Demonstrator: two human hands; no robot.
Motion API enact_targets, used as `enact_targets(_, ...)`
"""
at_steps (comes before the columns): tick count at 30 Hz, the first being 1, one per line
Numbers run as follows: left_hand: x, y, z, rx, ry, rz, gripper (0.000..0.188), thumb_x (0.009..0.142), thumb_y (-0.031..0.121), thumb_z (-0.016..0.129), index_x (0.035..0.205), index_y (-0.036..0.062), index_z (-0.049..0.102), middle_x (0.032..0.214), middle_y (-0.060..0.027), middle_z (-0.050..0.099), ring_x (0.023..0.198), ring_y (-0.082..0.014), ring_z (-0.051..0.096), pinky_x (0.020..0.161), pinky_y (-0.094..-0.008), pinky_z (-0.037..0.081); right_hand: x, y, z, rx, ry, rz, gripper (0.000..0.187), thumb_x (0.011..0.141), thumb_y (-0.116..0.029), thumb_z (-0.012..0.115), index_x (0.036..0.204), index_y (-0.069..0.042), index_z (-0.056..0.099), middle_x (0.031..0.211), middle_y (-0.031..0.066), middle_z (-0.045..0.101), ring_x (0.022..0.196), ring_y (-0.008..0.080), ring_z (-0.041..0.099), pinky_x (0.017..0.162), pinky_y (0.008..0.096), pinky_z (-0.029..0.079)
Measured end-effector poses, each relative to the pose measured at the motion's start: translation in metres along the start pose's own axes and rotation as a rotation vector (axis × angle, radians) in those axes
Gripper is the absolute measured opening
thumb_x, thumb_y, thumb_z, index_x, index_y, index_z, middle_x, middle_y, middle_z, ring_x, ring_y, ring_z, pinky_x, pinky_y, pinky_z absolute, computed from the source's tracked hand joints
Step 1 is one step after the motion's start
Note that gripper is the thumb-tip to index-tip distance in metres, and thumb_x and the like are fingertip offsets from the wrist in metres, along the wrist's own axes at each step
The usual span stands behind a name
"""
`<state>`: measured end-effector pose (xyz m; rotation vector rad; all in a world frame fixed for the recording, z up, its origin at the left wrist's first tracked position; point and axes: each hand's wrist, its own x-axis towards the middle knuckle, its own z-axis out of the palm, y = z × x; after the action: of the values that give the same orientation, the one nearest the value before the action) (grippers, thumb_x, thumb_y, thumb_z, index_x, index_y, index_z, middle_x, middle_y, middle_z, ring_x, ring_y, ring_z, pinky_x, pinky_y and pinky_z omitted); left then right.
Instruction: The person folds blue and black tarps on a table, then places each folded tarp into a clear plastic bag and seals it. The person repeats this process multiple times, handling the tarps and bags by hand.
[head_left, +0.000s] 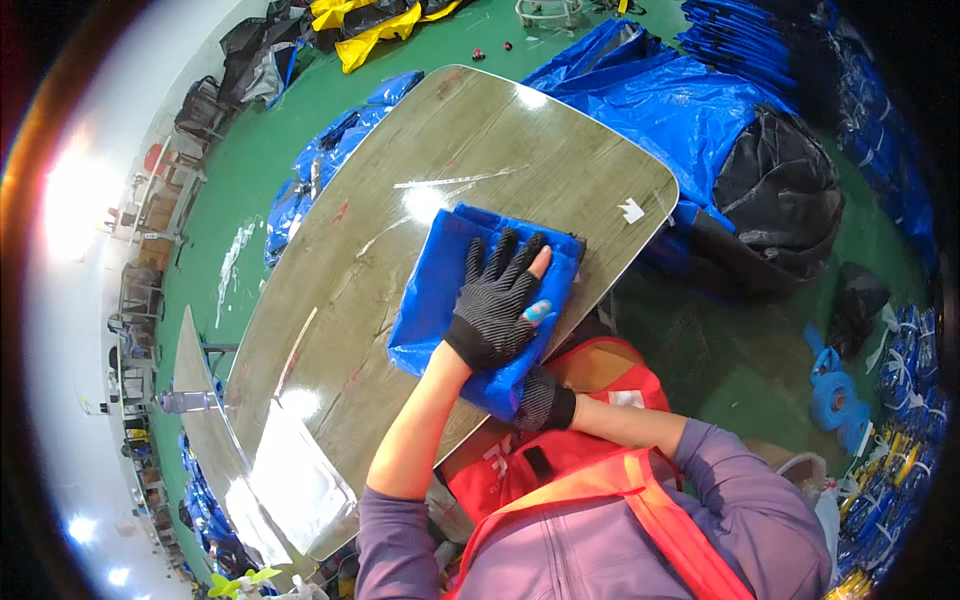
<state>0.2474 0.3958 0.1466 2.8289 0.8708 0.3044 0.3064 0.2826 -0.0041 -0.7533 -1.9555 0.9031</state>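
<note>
A folded blue plastic sheet (pixel 428 290) lies on the wood-patterned table, near its right edge. My left hand (pixel 495 305), in a dark striped glove, rests flat on top of it with fingers spread. Its index fingertip is bare, and something light blue is wrapped round the thumb. At the sheet's near corner is my right hand (pixel 545 400), in a matching glove. It grips the bundle from the edge, its fingertips hidden beneath the blue material.
The glossy table (pixel 520 130) has a rounded far edge. White sheets (pixel 300 475) lie at its near left, beside a clear bottle (pixel 187 402). A large blue and black bundle (pixel 775 190) stands beyond the right edge. Blue strap rolls (pixel 832 395) lie on the green floor.
</note>
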Motion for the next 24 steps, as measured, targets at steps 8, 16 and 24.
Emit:
enact_targets(8, -0.021, -0.016, 0.038, -0.091, 0.258, -0.148, 0.059, 0.09, 0.031, 0.047, 0.141, 0.0032, 0.039, 0.146, -0.0181, 0.04, 0.137, -0.0414, 0.032, 0.113, -0.0589, 0.011, 0.064, -0.097, -0.169, -0.419, 0.053, 0.009, 0.04, 0.085, -0.022, 0.055, 0.12, -0.004, 0.058, 0.094, 0.0229, 0.064, 0.084, 0.0394, 0.063, 0.078, 0.0479, 0.05)
enact_targets(16, -0.038, -0.052, 0.025, -0.31, 0.226, -0.696, 0.053, 0.094, 0.035, 0.046, 0.143, 0.0162, 0.039, 0.146, -0.0167, 0.04, 0.128, -0.0386, 0.044, 0.104, -0.0426, 0.038, 0.061, 0.001, -0.176, -0.654, -0.135, -0.265, 0.082, 0.076, -0.059, 0.061, 0.137, -0.007, 0.045, 0.134, 0.0202, 0.051, 0.129, 0.0385, 0.043, 0.111, 0.0579, 0.021)
enact_targets(24, -0.12, -0.035, 0.045, -1.287, 0.218, -0.533, 0.05, 0.102, 0.04, 0.031, 0.132, 0.0059, 0.051, 0.124, -0.0213, 0.057, 0.113, -0.0339, 0.056, 0.098, -0.0381, 0.042, 0.03, -0.023, -0.219, -0.386, -0.183, -0.341, 0.046, 0.081, -0.011, 0.062, 0.127, -0.015, 0.056, 0.124, 0.0142, 0.059, 0.118, 0.0355, 0.055, 0.103, 0.0584, 0.034)
